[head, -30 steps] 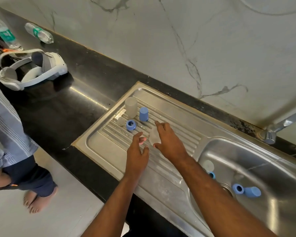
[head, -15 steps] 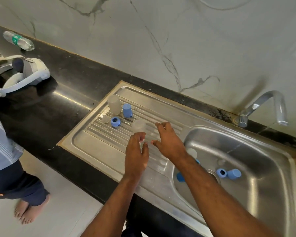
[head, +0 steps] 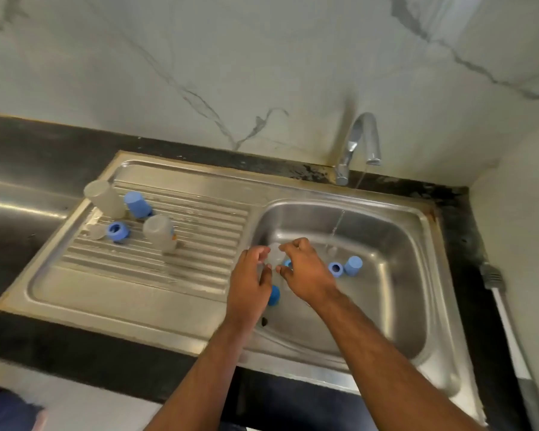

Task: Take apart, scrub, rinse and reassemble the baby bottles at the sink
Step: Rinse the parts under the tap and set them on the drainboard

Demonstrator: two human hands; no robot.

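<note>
Fingertips of the left hand [head: 252, 276] and right hand [head: 302, 272] curl loosely toward a translucent bottle part [head: 274, 255] over the sink basin [head: 395, 306]; whether either grip has closed on it I cannot tell, nor which way it points, for blur. It probably sits low by the tap's [head: 360, 141] thin stream for rinsing. On the drainboard [head: 143, 275], two clear bottles [head: 159, 233] stand mouth-down, long axis upright, likely to drain.
</note>
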